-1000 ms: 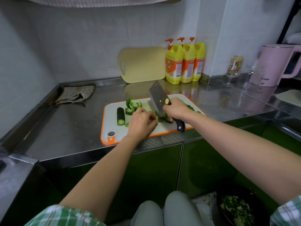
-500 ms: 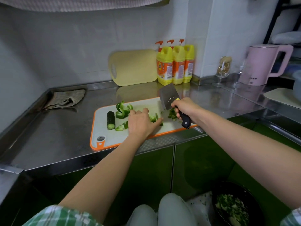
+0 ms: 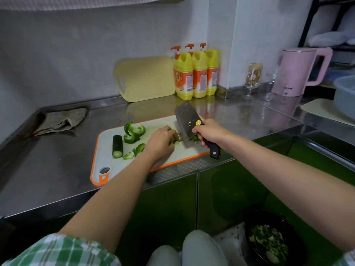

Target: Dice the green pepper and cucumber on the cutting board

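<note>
The green pepper lies in curled strips on the cutting board, heaped at eleven o'clock from the board's middle, with more strips at eight o'clock and chopped bits at three o'clock under the knife. The cucumber, a dark stub, lies at nine o'clock, just beside the strips and apart from both hands. The left hand sits mid-board, fingers curled down over a piece of pepper (mostly hidden beneath them), holding it to the board. The right hand grips the black handle of the knife, its broad blade tilted up toward twelve o'clock, just beside the left fingertips. The board rests on a steel counter; a crumpled cloth lies at ten o'clock, three yellow bottles at one o'clock.
</note>
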`<state>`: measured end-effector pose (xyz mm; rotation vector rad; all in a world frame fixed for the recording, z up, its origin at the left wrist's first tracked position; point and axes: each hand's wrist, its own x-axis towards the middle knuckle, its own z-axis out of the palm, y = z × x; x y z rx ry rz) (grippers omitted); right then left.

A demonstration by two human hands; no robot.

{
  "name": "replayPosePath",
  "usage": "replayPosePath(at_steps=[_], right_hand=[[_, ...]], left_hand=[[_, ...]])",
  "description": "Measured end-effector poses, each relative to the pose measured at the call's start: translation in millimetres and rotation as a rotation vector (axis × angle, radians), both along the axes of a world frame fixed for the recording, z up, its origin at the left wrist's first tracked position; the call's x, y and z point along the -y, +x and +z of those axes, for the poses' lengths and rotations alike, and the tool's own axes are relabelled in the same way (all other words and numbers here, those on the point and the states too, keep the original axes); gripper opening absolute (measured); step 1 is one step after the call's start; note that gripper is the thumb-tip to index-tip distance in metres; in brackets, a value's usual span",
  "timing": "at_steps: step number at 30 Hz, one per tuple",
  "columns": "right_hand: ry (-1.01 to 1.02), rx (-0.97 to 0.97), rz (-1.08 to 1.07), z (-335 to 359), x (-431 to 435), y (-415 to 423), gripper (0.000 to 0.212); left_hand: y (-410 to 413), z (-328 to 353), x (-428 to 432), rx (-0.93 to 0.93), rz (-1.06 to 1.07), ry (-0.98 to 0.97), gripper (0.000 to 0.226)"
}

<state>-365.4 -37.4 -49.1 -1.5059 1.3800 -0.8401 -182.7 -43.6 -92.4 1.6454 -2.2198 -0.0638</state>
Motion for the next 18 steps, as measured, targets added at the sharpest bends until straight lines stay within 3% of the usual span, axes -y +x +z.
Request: replayPosePath(at_steps=[4, 8, 10, 18], right_hand=[[-0.032, -0.131, 0.023, -2, -1, 3, 0.020], [-0.080, -0.229, 0.028, -4, -1, 3, 0.017], [-0.092, -0.251, 0.035, -2, -2, 3, 0.019], [-0.094, -0.258, 0.029, 0, -6, 2, 0.011]], left_hand=[[10, 2, -2, -0.020, -0.024, 0.005, 0.042], [9, -6, -5, 0.051, 0.157, -0.052, 0.058], [5, -7, -5, 0.164, 0.243, -0.024, 0.052], [-2, -4, 10, 0.315, 0.147, -0.043, 0.034]])
